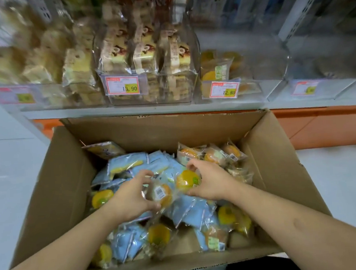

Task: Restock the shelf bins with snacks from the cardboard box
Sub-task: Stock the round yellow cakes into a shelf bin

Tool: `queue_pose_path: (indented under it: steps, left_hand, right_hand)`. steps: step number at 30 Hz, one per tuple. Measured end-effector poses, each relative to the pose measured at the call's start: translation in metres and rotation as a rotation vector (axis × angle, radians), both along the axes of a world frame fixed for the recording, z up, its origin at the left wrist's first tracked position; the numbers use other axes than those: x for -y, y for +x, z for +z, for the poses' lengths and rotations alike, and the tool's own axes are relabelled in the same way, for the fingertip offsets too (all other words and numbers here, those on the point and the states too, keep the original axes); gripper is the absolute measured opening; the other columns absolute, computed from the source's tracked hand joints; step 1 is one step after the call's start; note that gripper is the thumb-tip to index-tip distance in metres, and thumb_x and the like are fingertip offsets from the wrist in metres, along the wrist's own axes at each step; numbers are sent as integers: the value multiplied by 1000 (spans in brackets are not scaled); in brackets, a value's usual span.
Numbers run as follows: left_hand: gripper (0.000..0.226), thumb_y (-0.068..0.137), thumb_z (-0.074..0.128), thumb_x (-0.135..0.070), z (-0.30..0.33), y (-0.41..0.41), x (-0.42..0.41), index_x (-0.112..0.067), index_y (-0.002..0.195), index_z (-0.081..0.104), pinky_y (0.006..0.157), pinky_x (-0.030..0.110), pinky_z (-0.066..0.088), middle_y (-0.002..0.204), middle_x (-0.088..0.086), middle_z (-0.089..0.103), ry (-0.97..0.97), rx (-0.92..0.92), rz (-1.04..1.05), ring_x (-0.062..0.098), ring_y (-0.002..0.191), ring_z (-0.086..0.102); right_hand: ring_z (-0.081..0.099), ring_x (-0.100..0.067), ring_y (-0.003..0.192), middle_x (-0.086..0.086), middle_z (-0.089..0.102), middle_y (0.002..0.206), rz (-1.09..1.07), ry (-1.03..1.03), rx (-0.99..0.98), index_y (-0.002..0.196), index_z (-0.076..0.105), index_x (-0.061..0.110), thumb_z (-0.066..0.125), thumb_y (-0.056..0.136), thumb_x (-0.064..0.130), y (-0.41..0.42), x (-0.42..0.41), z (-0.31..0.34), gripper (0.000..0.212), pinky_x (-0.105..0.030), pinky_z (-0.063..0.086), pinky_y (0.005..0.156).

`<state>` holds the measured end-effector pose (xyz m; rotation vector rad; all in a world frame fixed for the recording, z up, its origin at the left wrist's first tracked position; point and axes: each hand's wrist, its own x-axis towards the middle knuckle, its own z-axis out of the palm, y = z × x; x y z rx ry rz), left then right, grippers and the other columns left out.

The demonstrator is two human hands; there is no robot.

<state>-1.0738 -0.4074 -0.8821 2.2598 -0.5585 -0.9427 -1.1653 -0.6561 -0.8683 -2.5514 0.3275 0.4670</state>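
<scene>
The yellow cake packet lies mid-box, directly under my right hand, whose thumb and fingers curl round it. Just left, touching it, a barcode-labelled packet sits pinched in my left hand. Both forearms reach in over the cardboard box's near edge; the half-empty bin lies beyond its far right corner.
</scene>
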Motion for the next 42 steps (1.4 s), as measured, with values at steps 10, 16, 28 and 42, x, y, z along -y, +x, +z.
queue_pose_path:
  steps: [10, 16, 28, 42]
  left_hand:
    - [57, 92, 74, -30, 148, -23, 11, -8, 143, 61, 115, 56, 45, 143, 21, 64, -814, -733, 200, 38, 134, 60]
    - [37, 101, 68, -19, 184, -40, -4, -9, 136, 66, 114, 53, 46, 137, 19, 68, -789, -586, 199, 37, 130, 64]
    - [61, 78, 73, -39, 191, -21, 11, -11, 132, 66, 63, 33, 56, 113, 27, 75, -795, -468, 447, 37, 92, 70]
    - [42, 80, 80, -45, 194, -25, 14, -24, 117, 74, 70, 36, 44, 105, 2, 78, -552, -243, 346, 17, 89, 69]
  right_hand:
    - [64, -15, 81, 4, 69, 93, -368, 344, 455, 98, 50, 30, 81, 64, 73, -33, -26, 155, 64, -36, 56, 74]
    - [67, -3, 92, 11, 69, 107, -304, 500, 427, 116, 40, 40, 77, 68, 78, -60, -51, 192, 72, -34, 57, 85]
    - [67, -1, 95, 17, 67, 116, -449, 593, 614, 127, 56, 51, 87, 70, 57, -47, -32, 204, 65, -20, 57, 81]
    - [69, -20, 89, -4, 76, 104, -620, 963, 350, 112, 70, 16, 82, 88, 35, -40, -32, 194, 33, -42, 55, 77]
